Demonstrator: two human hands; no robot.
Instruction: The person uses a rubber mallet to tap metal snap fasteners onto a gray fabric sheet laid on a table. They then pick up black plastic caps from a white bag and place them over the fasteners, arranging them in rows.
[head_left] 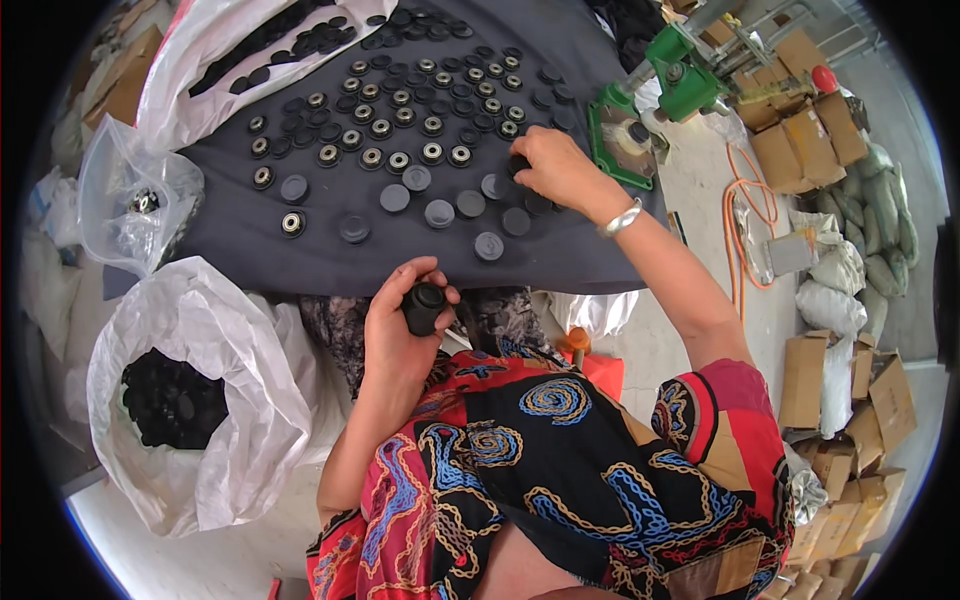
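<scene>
My left hand (pixel 388 318) is held low at the near table edge, fingers wrapped round a black cylindrical plastic piece (pixel 425 303); whether it is one part or several stacked is unclear. On the right, my right hand (pixel 565 170) reaches over the dark cloth and pinches a black round cap (pixel 518 165) between thumb and fingers. Near it lie several plain black caps, such as one dark cap (pixel 516 221) and a greyer one (pixel 488 246). Farther back are many black caps with metal bearings in them, among them a bearing cap (pixel 432 152).
A white sack (pixel 270 400) of black parts stands at the lower left, below a clear plastic bag (pixel 110 190). Another white sack (pixel 175 110) lies on the table's far left. A green press (pixel 610 135) is at the right, with cardboard boxes (pixel 800 150) and an orange hose (pixel 733 230) beyond.
</scene>
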